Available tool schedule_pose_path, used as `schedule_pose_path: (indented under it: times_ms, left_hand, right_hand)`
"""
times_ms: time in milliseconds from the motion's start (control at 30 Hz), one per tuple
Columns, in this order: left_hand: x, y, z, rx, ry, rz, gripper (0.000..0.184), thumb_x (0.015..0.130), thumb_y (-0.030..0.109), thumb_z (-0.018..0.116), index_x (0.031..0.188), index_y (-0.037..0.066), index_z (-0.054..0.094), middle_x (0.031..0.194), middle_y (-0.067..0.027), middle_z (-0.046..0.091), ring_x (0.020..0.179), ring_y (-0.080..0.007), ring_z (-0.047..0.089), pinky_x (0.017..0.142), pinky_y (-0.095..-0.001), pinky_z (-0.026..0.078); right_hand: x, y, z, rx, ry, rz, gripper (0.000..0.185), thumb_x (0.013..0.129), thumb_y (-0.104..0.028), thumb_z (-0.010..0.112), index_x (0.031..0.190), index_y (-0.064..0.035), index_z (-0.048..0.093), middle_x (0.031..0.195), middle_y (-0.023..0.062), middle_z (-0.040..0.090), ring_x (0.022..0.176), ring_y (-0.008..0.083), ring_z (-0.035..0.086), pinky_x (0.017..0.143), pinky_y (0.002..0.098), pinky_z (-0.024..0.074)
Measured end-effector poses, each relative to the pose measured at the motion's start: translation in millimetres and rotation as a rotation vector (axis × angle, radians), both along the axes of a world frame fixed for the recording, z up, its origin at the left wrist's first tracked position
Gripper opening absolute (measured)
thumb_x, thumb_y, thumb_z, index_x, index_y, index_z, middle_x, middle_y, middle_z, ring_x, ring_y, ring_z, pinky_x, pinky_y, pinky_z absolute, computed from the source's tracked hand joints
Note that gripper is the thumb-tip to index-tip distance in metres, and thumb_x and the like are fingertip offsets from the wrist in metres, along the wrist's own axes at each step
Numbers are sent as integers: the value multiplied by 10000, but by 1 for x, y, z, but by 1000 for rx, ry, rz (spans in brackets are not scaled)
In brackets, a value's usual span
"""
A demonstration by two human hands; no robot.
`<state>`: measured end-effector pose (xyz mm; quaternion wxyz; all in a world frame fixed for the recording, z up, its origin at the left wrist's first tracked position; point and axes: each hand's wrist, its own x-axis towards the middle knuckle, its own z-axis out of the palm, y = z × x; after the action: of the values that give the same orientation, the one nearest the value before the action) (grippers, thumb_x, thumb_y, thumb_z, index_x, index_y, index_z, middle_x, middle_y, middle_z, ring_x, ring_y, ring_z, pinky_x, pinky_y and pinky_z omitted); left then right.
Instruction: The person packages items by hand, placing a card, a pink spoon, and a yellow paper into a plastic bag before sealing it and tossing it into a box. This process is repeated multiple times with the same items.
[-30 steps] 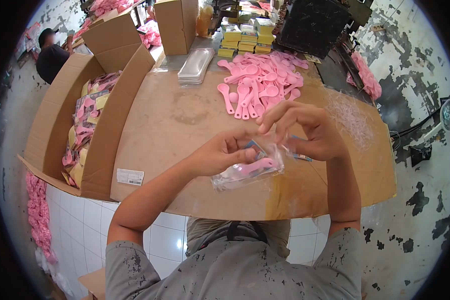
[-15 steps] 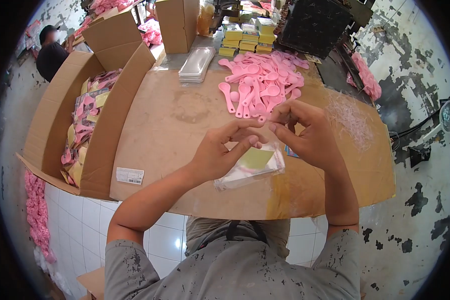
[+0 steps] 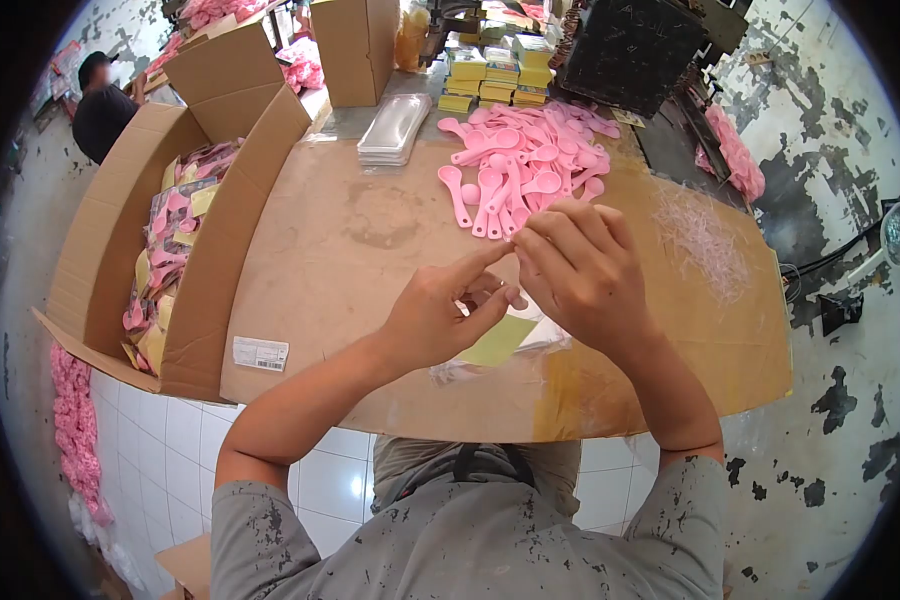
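Observation:
Both hands are raised over the front middle of the cardboard-covered table (image 3: 350, 290). My left hand (image 3: 430, 315) has its index finger stretched toward my right fingertips, its thumb apart from that finger and the others loosely curled; I see nothing held in it. My right hand (image 3: 590, 280) is closed, fingers bent together at the tip of my left index finger; whatever it pinches is hidden or too small to name. Below them a yellow-green card (image 3: 498, 342) lies over a clear plastic bag (image 3: 550, 340), both partly covered by my hands.
Pink plastic spoons (image 3: 545, 155) are heaped beyond my hands. Clear plastic sleeves (image 3: 395, 128) and stacked cards (image 3: 495, 72) lie farther back. Thin clear strips (image 3: 705, 240) form a tangle at right. An open carton (image 3: 245, 190) of packed spoons stands left; a person (image 3: 103, 112) is behind it.
My right hand has turned and moved left, its fingers closing at my left index fingertip. My left hand has shifted slightly down and left. The yellow-green card shows lower and farther left.

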<state>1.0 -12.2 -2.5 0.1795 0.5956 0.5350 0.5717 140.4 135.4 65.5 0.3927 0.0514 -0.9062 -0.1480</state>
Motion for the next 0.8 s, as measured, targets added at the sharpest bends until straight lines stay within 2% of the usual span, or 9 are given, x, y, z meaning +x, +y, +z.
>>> schedule_pose_path:
  times_ms: [167, 267, 333, 400, 467, 533, 633, 733, 800]
  left_hand:
    - [0, 0, 2, -80, 188, 4, 528, 992, 47, 661, 1486, -27, 489, 901, -93, 792, 785, -100, 725, 742, -275, 575]
    - [-2, -2, 14, -196, 31, -33, 492, 1010, 48, 638, 1477, -18, 499, 937, -111, 791, 847, -115, 737, 784, -282, 581]
    - [-5, 4, 3, -141, -133, -72, 458, 1024, 51, 620, 1464, -15, 510, 972, -123, 787, 896, -130, 739, 825, -284, 580]
    - [-6, 6, -1, -124, -243, -97, 431, 1036, 53, 606, 1453, -13, 519, 1005, -135, 781, 939, -145, 739, 859, -288, 580]
    - [-8, 6, 1, -144, -293, -107, 410, 1044, 52, 596, 1442, -11, 525, 1036, -148, 774, 975, -159, 736, 888, -293, 579]
    - [-8, 6, 4, -160, -361, -108, 404, 1046, 48, 593, 1439, -12, 526, 1044, -150, 772, 982, -159, 735, 894, -294, 578]
    - [-6, 7, 4, -177, -406, -110, 405, 1046, 38, 591, 1442, -15, 522, 1060, -156, 769, 990, -162, 734, 893, -296, 580]
    - [-7, 8, 3, -179, -450, -131, 408, 1049, 43, 590, 1446, -14, 521, 1072, -157, 768, 999, -168, 734, 893, -297, 582]
    - [-8, 10, 1, -166, -462, -126, 405, 1054, 56, 587, 1448, -12, 522, 1079, -155, 768, 1005, -172, 733, 897, -300, 583]
  right_hand:
    - [-1, 8, -3, -135, -89, -102, 249, 766, -134, 714, 999, -69, 653, 920, 70, 595, 942, 243, 598, 856, 358, 457]
    - [10, 40, -7, -380, 14, -137, 176, 849, -134, 678, 993, -54, 618, 899, 55, 589, 923, 208, 608, 816, 346, 463]
    - [37, 71, -4, -1268, -139, 117, 105, 964, -144, 604, 939, -45, 580, 838, 17, 559, 827, 145, 605, 734, 297, 473]
    - [91, 101, 11, -1695, -161, 254, 149, 1022, -161, 557, 944, -35, 566, 820, 0, 558, 741, 91, 581, 670, 227, 466]
    - [135, 164, 12, -1776, -143, 821, 133, 1021, -137, 552, 1050, -16, 600, 823, 42, 585, 698, 78, 577, 663, 163, 456]
    - [168, 216, 1, -1763, -1, 1010, 229, 982, -91, 568, 1187, 6, 606, 912, 91, 653, 811, 146, 655, 742, 260, 529]
    - [231, 284, -58, -538, -137, -664, 364, 930, -39, 591, 1293, -1, 589, 1003, 115, 694, 941, 238, 690, 844, 386, 555]
    - [233, 267, -65, -520, 61, -947, 438, 881, 58, 577, 1305, -45, 614, 1111, 118, 717, 958, 254, 712, 852, 419, 543]
    - [223, 246, -51, -590, -30, -1002, 416, 886, 22, 594, 1297, -34, 621, 1097, 125, 717, 997, 284, 699, 882, 416, 535]
